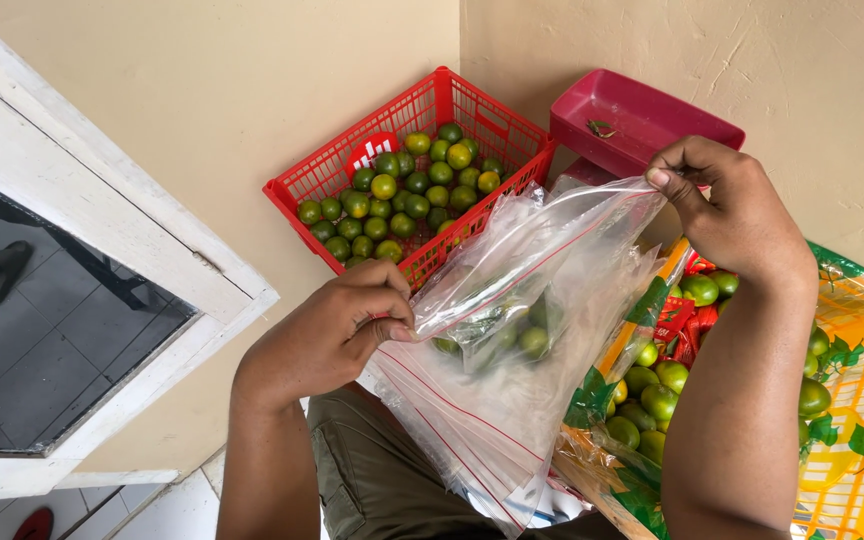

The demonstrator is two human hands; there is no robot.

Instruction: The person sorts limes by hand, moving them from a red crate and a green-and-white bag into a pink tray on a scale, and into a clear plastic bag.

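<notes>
From the head camera, the left hand [337, 335] pinches one top edge of a clear plastic zip bag with a red seal line [522, 300], and the right hand [727, 205] pinches the opposite edge, stretching the mouth between them above the lap. A few small green citrus fruits [512, 335] sit inside. Behind stands a red plastic lattice basket [312, 180] of the same fruit, beside a dark pink plastic tray [652, 110]. At right lies an orange leaf-printed plastic sack [852, 400] of fruit.
</notes>
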